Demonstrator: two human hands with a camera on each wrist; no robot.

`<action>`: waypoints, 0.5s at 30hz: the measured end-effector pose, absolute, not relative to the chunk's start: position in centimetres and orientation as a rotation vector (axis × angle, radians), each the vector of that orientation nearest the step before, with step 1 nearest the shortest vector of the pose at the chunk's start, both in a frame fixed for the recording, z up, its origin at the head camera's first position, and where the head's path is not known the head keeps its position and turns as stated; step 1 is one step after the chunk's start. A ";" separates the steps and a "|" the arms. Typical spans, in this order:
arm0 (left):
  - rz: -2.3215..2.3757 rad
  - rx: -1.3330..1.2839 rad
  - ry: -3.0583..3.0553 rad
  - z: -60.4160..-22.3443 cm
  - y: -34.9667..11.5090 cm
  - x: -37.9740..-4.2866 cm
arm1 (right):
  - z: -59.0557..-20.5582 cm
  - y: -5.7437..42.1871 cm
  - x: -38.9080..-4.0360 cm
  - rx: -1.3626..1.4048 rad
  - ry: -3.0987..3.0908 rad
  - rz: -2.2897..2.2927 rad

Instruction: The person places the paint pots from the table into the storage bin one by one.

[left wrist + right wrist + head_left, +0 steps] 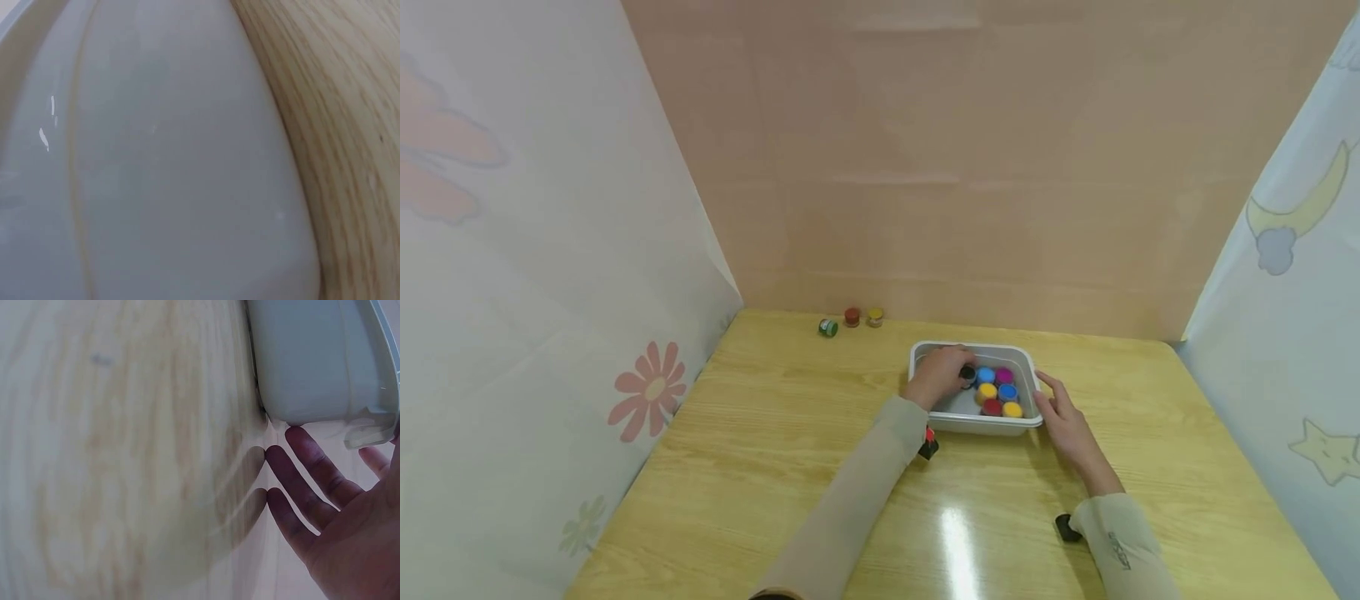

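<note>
My left hand (pixel 942 375) reaches over the left side of a white plastic tray (pixel 977 425) and pinches a small black-lidded jar (pixel 967 374) inside it. Several little jars with coloured lids stand beside that one: light blue (pixel 986 376), purple (pixel 1003 377), blue (pixel 1007 392), dark red (pixel 992 407) and yellow (pixel 1012 410). At the tray's right end is my right hand (pixel 1071 429); in the right wrist view its fingers (pixel 306 500) are spread and fairly straight, touching the outer wall. Only the tray's outer side (pixel 187 156) and wood appear in the left wrist view.
Near the back edge of the wooden table (pixel 790 408) are a green jar (pixel 828 327) lying on its side, a red-lidded jar (pixel 852 317) and a yellow-lidded jar (pixel 876 317). A brown panel (pixel 962 208) rises behind, with patterned sheets at both sides.
</note>
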State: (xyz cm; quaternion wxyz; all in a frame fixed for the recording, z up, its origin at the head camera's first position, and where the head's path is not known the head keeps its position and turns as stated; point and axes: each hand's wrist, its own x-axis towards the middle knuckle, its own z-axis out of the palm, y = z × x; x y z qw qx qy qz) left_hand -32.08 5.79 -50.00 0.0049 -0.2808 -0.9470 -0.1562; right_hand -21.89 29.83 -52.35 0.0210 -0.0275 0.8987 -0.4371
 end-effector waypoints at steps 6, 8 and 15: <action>-0.445 -0.902 -2.940 -49.7 5.7 -31.8 | -52.3 29.8 -21.6 -0.083 2.802 -1.335; -0.443 -0.905 -2.943 -49.4 5.6 -31.7 | -52.3 29.8 -21.6 -0.086 2.808 -1.330; -0.563 -0.913 -2.880 -48.1 4.8 -31.6 | -52.5 29.9 -21.6 -0.088 2.817 -1.329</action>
